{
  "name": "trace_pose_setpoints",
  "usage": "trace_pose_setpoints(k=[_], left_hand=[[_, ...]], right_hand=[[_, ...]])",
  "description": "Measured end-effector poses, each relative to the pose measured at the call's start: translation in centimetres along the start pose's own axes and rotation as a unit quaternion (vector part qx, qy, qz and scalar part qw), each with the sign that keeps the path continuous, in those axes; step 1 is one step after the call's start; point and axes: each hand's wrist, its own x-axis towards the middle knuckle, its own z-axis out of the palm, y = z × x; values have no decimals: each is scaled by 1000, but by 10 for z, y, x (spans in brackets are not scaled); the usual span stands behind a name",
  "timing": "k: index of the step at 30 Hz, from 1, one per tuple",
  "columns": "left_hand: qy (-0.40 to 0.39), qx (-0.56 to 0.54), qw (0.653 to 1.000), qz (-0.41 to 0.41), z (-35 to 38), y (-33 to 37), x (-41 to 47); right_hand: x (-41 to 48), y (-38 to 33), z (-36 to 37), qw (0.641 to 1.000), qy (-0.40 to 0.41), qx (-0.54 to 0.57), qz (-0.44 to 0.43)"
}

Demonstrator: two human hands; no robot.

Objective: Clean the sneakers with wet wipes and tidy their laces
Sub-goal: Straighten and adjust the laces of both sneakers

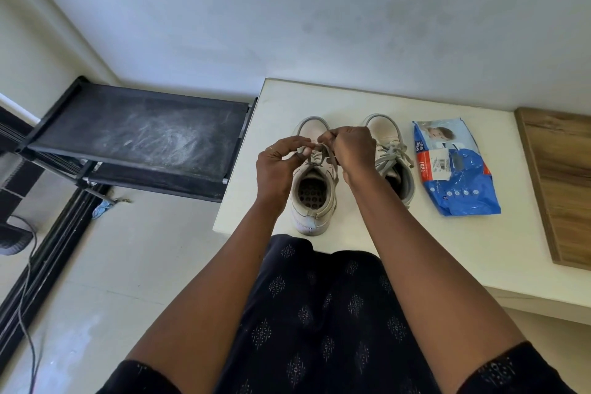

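2 big surfaces first: pale wall up top, pale floor at left. Next, white table w/ its near-left corner by the person's lap, then a dusty black shoe rack just beside the table's left edge. Wood-grain board lies on the table's right end.

Wipes pack lies flat on the table, just right of the shoes. It's blue & crinkled w/ a red band and a white barcode sticker. "297" reads on the red band, and white letters there look like "mee" twice. Other print is too small to read.

Both sneakers stand side by side mid-table, toes to the wall, heels to the person. Left sneaker is off-white w/ a grey toe rim, its heel near the table's front edge. Its opening shows a dark insole dotted w/ holes. Right sneaker has the same colours and is partly hidden behind the right forearm. Its grey laces lie loose, splayed over the tongue & side.

Left hand and right hand meet over the left sneaker's tongue. Left thumb & fingertips pinch 1 grey lace, and the right fingers are curled tight on the lace's other part. Thin ring on a left finger.
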Motion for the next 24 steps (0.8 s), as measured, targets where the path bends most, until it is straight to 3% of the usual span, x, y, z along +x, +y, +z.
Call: trace_pose_setpoints(k=[5,13,18,24], left_hand=[[23,-15,999,-43,-10,-2,-12],[6,20,996,-89,-13,-8,-26],[14,20,993,-112,-13,-12,-31],[14,17,993,-118,-13,-6,-31]], right_hand=[[2,14,-3,988,16,-128,-89],[18,25,13,921,-16,-340,-193],[21,27,19,897,-8,-380,-225],[21,30,22,904,0,-370,-215]])
